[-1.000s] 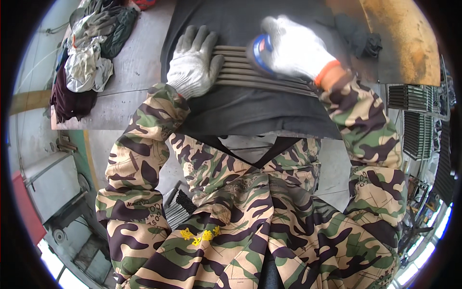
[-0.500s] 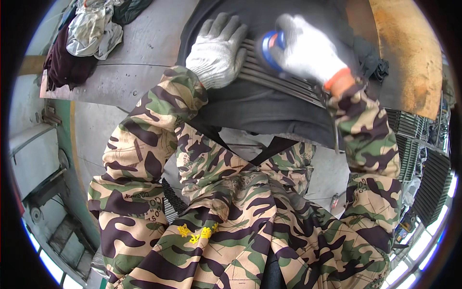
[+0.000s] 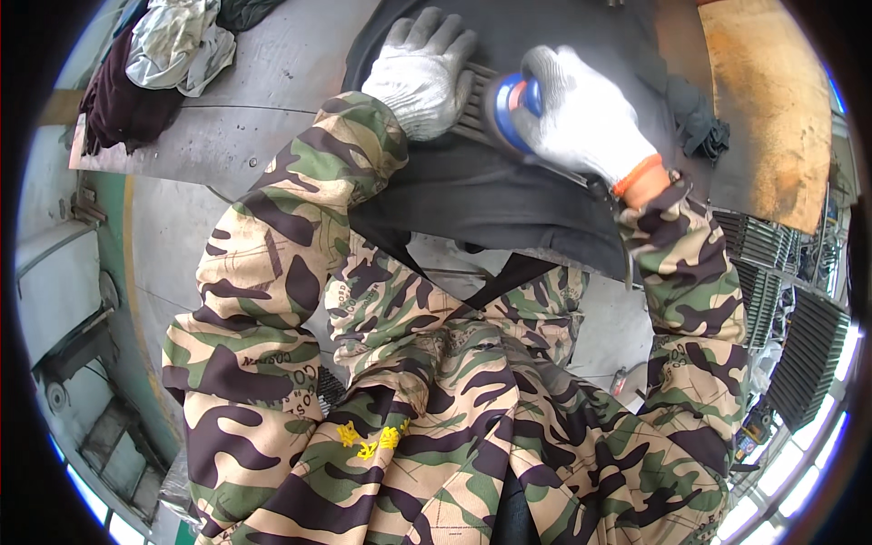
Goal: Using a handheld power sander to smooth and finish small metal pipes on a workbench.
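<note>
The left hand (image 3: 421, 77) presses flat on the ribbed metal piece (image 3: 472, 109); beside it, the right hand (image 3: 586, 118) grips a blue tool (image 3: 509, 111), both nearer the frame's top than before.

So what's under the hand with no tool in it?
The left hand lies flat on a bundle of thin grey metal strips on dark cloth. The glove covers the strips' end; the right hand holds a blue tool beside it.

Both hands are wearing knitted white cloth gloves, the left hand (image 3: 420, 77) pressing on ribbed grey metal bars (image 3: 470, 109), the right hand (image 3: 586, 123) gripping a blue, smooth plastic-looking tool (image 3: 509, 113). The dark sheet (image 3: 490, 195) beneath is looking matt. The worktop (image 3: 272, 82) is showing dull, scuffed grey metal. A rusty, rough orange plate (image 3: 767, 109) is lying beside it. Crumpled cloth rags (image 3: 173, 45) are sitting at the corner.
</note>
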The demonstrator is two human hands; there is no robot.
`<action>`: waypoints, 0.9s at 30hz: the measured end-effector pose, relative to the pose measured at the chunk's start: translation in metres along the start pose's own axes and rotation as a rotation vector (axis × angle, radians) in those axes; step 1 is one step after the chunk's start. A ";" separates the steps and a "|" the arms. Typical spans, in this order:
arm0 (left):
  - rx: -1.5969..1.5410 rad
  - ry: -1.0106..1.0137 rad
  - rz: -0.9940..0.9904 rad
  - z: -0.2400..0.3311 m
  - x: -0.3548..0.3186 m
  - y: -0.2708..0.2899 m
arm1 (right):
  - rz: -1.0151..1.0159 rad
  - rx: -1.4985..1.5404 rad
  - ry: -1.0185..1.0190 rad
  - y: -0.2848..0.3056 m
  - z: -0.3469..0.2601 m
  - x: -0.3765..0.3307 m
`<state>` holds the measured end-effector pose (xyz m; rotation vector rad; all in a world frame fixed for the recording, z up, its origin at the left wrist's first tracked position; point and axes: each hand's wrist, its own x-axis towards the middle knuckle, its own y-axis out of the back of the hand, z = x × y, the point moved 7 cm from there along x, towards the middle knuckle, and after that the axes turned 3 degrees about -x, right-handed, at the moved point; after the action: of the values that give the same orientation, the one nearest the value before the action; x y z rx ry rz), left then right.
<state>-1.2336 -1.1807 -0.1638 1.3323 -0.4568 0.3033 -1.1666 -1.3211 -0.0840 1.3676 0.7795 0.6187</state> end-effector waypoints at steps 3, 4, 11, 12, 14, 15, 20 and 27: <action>-0.006 -0.025 0.040 0.008 0.007 -0.004 | 0.027 -0.031 -0.081 0.008 0.022 0.016; 0.019 0.002 0.040 0.002 0.001 -0.005 | 0.025 -0.020 -0.073 0.002 0.020 0.015; 0.056 0.020 0.003 0.001 0.014 -0.001 | -0.039 0.002 -0.142 0.012 0.026 -0.002; 0.014 0.024 -0.013 0.006 0.021 -0.001 | 0.001 -0.047 -0.162 0.010 0.044 -0.002; 0.060 0.011 0.023 0.004 0.011 0.001 | 0.010 -0.005 -0.123 0.004 0.041 -0.005; 0.096 -0.004 0.067 0.003 0.006 0.003 | 0.006 0.018 -0.095 -0.001 0.033 -0.015; 0.005 0.085 0.030 0.029 0.023 -0.006 | 0.013 0.025 -0.154 0.005 0.053 -0.016; 0.113 0.104 0.078 0.022 0.046 -0.010 | 0.121 0.018 -0.066 0.002 0.065 -0.045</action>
<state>-1.1919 -1.2062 -0.1460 1.4029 -0.4093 0.4666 -1.1427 -1.3956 -0.0744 1.4525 0.6549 0.6587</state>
